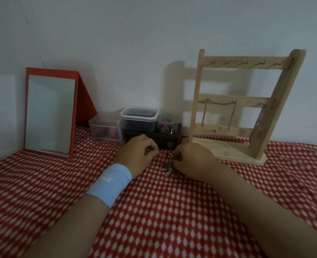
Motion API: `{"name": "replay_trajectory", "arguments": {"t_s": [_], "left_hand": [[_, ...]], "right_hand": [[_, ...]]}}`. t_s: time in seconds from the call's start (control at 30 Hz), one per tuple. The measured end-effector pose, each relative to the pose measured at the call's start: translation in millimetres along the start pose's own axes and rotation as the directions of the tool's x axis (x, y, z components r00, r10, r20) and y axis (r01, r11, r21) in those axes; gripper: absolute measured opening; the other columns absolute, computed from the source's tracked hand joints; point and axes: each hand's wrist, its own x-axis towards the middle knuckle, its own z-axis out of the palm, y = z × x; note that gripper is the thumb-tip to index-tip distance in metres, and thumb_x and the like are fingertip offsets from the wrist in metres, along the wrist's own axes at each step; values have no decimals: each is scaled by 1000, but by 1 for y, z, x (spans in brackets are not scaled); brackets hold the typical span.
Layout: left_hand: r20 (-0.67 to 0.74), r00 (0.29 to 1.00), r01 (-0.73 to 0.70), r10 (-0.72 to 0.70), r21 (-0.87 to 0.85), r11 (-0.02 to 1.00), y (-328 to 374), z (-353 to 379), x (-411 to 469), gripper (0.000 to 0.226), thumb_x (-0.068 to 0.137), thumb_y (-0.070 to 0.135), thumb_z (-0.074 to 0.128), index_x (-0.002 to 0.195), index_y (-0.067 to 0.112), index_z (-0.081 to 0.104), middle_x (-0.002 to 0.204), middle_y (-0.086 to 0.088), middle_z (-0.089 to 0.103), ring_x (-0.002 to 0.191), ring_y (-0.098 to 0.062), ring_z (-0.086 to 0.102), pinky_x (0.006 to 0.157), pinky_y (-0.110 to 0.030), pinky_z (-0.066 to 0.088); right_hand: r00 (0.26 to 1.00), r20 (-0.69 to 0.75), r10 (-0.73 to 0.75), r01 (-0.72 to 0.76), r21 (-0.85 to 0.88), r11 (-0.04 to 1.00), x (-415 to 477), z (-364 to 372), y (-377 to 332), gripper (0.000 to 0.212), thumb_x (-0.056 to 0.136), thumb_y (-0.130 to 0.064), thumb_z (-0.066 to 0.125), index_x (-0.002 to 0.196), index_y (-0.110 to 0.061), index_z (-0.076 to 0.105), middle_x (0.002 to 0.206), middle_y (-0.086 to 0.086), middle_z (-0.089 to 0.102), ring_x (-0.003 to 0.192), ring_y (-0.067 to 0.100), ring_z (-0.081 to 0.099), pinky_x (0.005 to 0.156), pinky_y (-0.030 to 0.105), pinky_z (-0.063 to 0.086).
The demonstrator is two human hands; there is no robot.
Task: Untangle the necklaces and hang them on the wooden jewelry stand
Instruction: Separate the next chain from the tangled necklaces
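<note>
The tangled clump of thin metal necklaces [166, 168], w/ little leaf-shaped bits on it, lay on the red white-dotted cloth [172, 211] over the worktop, right btwn both hands. The right hand [193, 161] was curled tight, fingertips pinching a small ring-ish piece at the top of the clump. The left hand [138, 151], the one w/ the light blue wristband [110, 183], was curled too, pinching a strand by the look of it, tho the chain's v thin.

Guessing they were kept low & close so strands could be teased apart w/o lifting the whole knot.

The pale wooden ladder-shaped jewelry stand [280, 101] stood just behind the right hand, easy reach. It already had two hung chains [221, 102] on the middle bar, top hooks bare. So partway done imo.

Further left by the wall were a dark box [168, 140] w/ clear plastic tubs [139, 118] on it, and a red-framed mirror [49, 112] propped up.
</note>
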Motion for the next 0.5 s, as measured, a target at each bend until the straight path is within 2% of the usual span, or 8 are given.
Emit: {"name": "replay_trajectory", "arguments": {"t_s": [0.1,0.17,0.27,0.33,0.4,0.5], "left_hand": [[50,998,-33,31,43,999,3,-1,0,18,85,25,69,101,33,64,105,16,52,89,0,50,80,-21,44],[166,985,-43,44,-14,999,8,-6,0,13,86,23,68,93,33,65,99,15,54,80,2,50,78,-21,44],[400,916,-8,24,-43,999,15,-12,-1,14,80,39,74,90,33,67,98,14,53,83,-2,53,79,-21,44],[505,863,13,-1,-20,1000,17,-17,0,25,73,50,77,89,33,67,101,14,51,88,-4,54,82,-23,47],[573,819,-5,-11,26,1000,19,-24,0,31,70,52,79,90,31,70,101,15,53,94,-6,55,87,-25,49],[603,797,-52,14,46,998,23,-27,1,19,78,40,77,91,27,74,97,16,61,93,-6,57,85,-20,47]], "right_hand": [[990,-135,-35,35,-6,999,-1,-4,2,33,93,-29,66,125,-27,58,117,-4,60,96,14,58,79,27,49],[979,-148,-140,139,-20,990,-1,-11,3,21,93,-24,66,113,-30,67,109,-8,58,92,11,56,77,25,48],[977,78,-200,202,-7,979,-4,-19,1,17,90,-41,67,103,-35,77,98,-17,62,93,7,61,83,29,54],[969,192,-153,158,-12,987,-4,-20,-2,35,82,-61,68,103,-35,77,98,-17,68,89,5,62,83,32,57],[976,191,-108,129,-98,987,-3,-19,-3,47,75,-69,71,103,-31,76,98,-14,70,87,6,62,80,32,57],[986,156,-62,83,-130,988,-2,-21,0,41,83,-58,68,108,-26,74,104,-7,70,91,10,63,82,33,58]]}}
